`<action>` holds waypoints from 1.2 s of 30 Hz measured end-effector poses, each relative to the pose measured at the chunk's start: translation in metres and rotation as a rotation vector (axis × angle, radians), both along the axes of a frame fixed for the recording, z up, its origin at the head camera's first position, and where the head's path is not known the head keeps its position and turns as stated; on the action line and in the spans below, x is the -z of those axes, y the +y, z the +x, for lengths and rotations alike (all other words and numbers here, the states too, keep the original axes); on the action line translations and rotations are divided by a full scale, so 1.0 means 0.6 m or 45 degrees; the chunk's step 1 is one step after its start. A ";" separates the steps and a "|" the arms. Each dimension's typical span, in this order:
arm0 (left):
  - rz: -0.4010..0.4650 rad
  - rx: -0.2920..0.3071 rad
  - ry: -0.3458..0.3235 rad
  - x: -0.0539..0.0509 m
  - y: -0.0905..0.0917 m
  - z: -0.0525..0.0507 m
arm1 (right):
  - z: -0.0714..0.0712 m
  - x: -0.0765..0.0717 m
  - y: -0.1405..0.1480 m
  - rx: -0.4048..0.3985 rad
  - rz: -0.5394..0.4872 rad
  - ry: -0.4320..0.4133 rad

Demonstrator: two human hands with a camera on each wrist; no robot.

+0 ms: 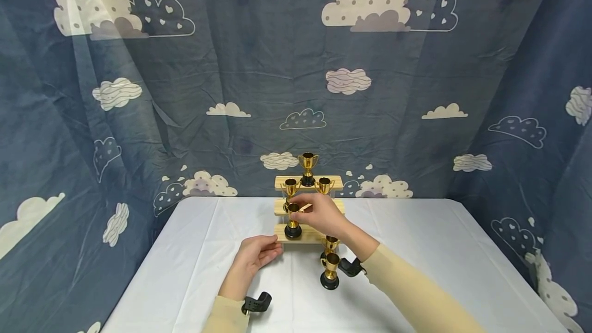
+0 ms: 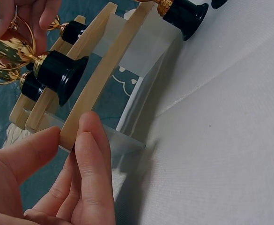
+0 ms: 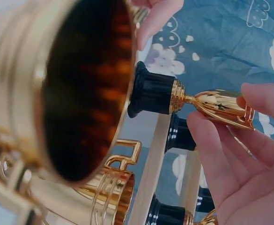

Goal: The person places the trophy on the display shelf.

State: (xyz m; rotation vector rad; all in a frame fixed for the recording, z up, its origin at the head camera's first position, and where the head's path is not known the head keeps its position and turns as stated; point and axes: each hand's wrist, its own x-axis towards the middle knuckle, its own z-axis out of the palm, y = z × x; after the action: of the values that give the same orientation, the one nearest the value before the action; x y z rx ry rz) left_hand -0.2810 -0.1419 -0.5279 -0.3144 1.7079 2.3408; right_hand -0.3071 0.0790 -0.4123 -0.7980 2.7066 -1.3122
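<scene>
A three-step display stand with pale wooden boards point(image 1: 302, 237) and clear side panels stands on the table. My left hand point(image 1: 255, 255) pinches the left end of its lowest board point(image 2: 87, 96) between thumb and fingers. My right hand point(image 1: 321, 214) holds a small gold trophy cup point(image 1: 293, 215) by its cup, upright at the left of the lowest board. The black base point(image 2: 62, 77) of that trophy is at the board; whether it touches the wood, I cannot tell. In the right wrist view, the thumb and fingers point(image 3: 207, 140) are around the gold cup point(image 3: 221, 107).
One trophy point(image 1: 307, 168) stands on the top board. Two more, a left trophy point(image 1: 290, 187) and a right trophy point(image 1: 325, 185), are on the middle board. In front of the stand at right are a near trophy point(image 1: 330, 271) and another trophy point(image 1: 331, 243) behind it, on the white tablecloth point(image 1: 199, 251).
</scene>
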 end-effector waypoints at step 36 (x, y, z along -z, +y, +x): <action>0.027 -0.005 0.032 -0.001 -0.001 0.003 | -0.008 0.010 -0.023 -0.040 0.070 0.084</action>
State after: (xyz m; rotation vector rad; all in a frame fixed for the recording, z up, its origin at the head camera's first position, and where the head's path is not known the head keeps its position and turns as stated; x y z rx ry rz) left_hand -0.2791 -0.1422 -0.5272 -0.2859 1.6943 2.3741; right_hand -0.3121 0.0649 -0.4186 -0.8908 2.7550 -1.2205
